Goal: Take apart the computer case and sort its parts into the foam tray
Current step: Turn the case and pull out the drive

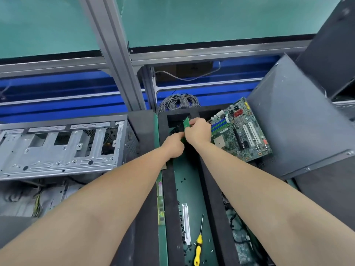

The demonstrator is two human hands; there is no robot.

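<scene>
A green-matted worktop (pixel 163 250) is set before a blue conveyor, with the stripped computer case (pixel 57 146) lying at the left. A green card (pixel 186 122) is gripped by both hands above the far pocket of the foam tray (pixel 169 189). Its upper end is pinched by the right hand (pixel 197 131), and its lower end appears to be held by the curled left hand (pixel 173 144). The card's long axis stands near upright, the pocket lies directly beneath it, and the right hand is judged the nearer.
</scene>
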